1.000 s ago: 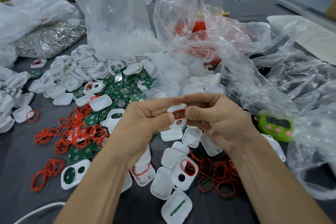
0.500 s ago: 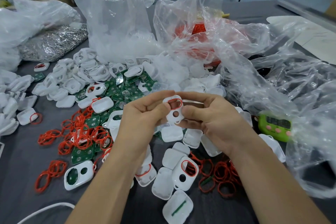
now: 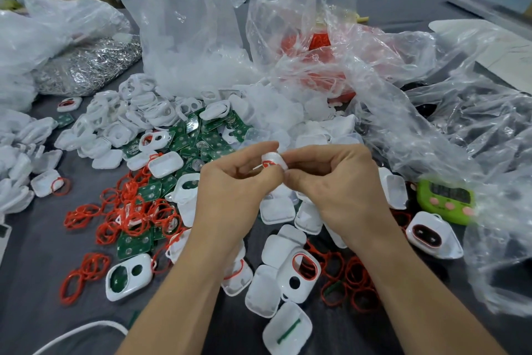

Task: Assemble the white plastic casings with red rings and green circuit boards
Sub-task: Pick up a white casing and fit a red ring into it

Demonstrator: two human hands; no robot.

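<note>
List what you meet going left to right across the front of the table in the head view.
Loose red rubber rings → white plastic casing holding a green board → white plastic casing with a fitted red ring → lime-green timer with pink buttons.

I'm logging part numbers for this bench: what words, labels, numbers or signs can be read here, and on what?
No text is legible.
Display of the green plastic timer: digits too blurred.
Marks on the green circuit boards: too small.
The white plastic casings: no print seen.

text: none legible | green timer (image 3: 445,201) display: too blurred to read
</note>
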